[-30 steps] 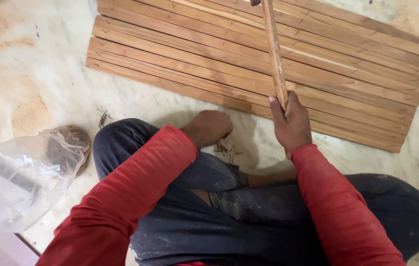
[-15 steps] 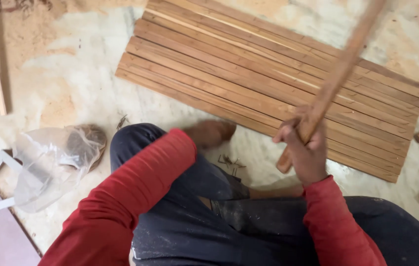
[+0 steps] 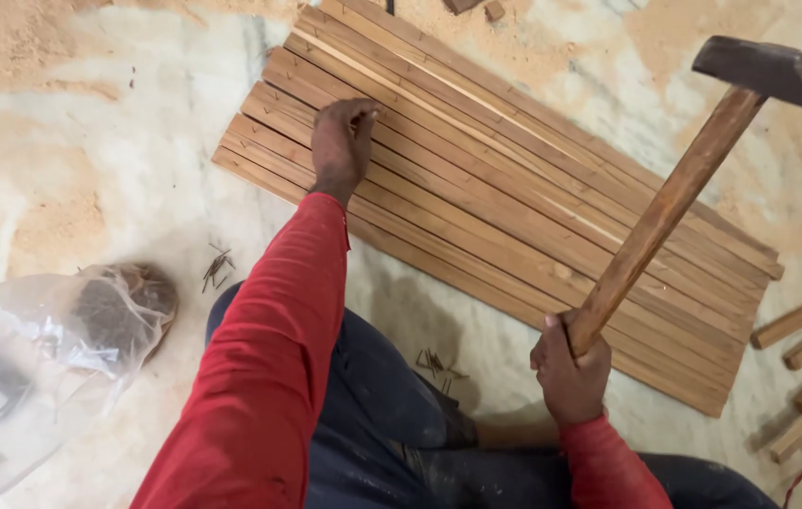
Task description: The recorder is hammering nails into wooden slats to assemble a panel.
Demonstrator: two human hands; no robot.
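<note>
Your left hand (image 3: 342, 141) has moved from beside your knee out onto the wooden slats (image 3: 514, 198), fingertips pinched together as if on a small nail, which I cannot see clearly. Your right hand (image 3: 570, 372) stays closed around the hammer (image 3: 674, 193), now raised with its dark head up. The slats lie side by side on the dusty floor (image 3: 90, 160).
</note>
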